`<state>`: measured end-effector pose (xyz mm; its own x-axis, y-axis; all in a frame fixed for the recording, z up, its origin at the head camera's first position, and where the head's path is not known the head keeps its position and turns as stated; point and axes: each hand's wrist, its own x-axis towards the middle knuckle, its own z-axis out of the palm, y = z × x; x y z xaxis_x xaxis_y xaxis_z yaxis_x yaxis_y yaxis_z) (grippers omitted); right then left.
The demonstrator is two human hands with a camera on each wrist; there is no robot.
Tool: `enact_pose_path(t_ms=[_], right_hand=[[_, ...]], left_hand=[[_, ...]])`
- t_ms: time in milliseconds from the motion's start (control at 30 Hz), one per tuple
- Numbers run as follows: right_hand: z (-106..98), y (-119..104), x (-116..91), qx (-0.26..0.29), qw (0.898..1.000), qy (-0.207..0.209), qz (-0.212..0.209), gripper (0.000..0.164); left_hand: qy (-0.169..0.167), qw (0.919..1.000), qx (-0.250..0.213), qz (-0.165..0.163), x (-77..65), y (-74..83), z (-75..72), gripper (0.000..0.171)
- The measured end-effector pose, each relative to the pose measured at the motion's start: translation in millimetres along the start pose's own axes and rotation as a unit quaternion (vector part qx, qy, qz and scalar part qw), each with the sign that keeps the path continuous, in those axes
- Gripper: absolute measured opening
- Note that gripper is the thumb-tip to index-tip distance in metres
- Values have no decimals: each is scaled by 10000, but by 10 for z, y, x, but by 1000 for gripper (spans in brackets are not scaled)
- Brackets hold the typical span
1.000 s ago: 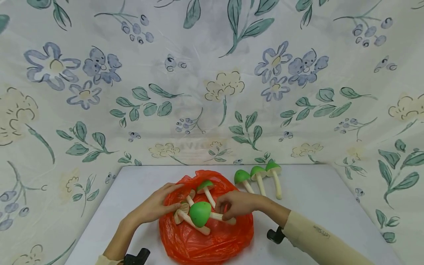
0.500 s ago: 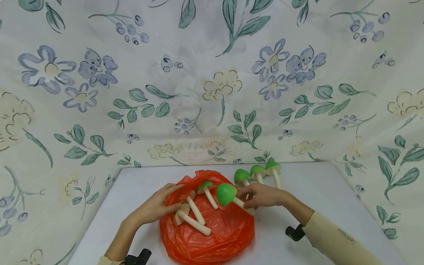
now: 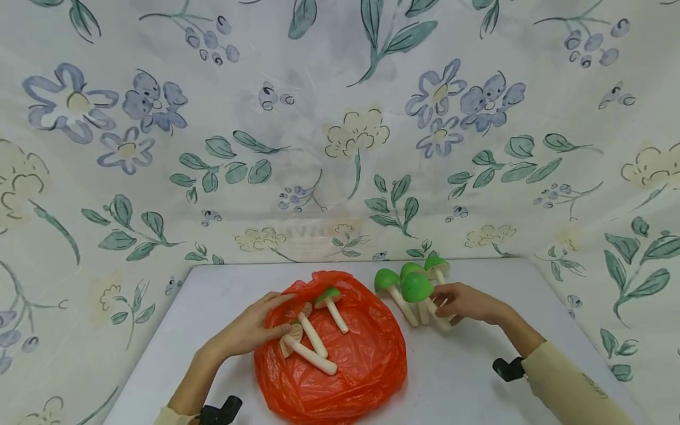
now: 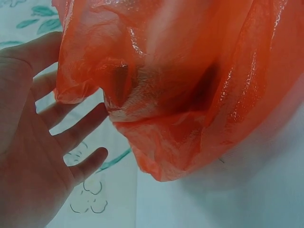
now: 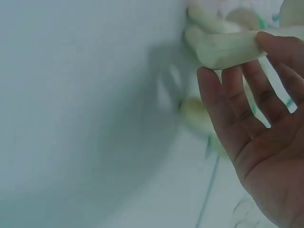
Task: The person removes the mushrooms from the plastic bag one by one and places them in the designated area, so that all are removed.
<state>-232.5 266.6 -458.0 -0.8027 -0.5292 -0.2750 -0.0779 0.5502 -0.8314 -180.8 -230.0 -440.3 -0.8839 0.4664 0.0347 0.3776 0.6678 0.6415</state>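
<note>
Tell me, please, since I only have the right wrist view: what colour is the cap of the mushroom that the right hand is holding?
Observer: In the head view, the mushroom in the right hand is green-capped.
Operator: Thank you; and could you say where the left hand is?
Observer: The head view shows the left hand touching the left side of a red plastic bag.

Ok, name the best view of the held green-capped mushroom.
The head view: it shows the green-capped mushroom nearly whole. Right wrist shows mainly its stem, close up; left wrist shows none.
</note>
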Motion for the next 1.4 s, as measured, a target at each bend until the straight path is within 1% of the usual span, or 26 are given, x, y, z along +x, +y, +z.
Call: enact_pose_path(t_ms=[133, 267, 400, 567, 733, 1100, 1200, 1400], right_hand=[[-143, 150, -58, 419, 9982, 397, 143, 46], [-235, 269, -108, 895, 9916, 914, 205, 57], [-259, 354, -137, 1119, 9836, 1375, 327, 59], [-247, 437, -164, 1199, 9734, 1890, 481, 59], [-239, 491, -178, 1331, 9625, 2284, 616, 60], [-197, 551, -174, 1518, 9522, 2419, 1084, 66], [-202, 585, -156, 1473, 9518, 2408, 1196, 66], [-183, 598, -135, 1346, 9521, 2324, 1461, 66]], left_hand=[[27, 10000, -4, 17, -7, -3, -16, 58], [53, 10000, -45, -13, -17, -12, -20, 58], [84, 9999, -55, -85, -34, -20, -11, 58], [86, 9999, -68, -102, -38, -20, -1, 58], [91, 9999, -51, -84, -26, -15, -5, 58], [56, 10000, 42, -62, -35, -29, -27, 58], [64, 9999, 23, -132, -38, -28, -32, 58], [83, 9998, -28, -151, -56, -52, -32, 59]])
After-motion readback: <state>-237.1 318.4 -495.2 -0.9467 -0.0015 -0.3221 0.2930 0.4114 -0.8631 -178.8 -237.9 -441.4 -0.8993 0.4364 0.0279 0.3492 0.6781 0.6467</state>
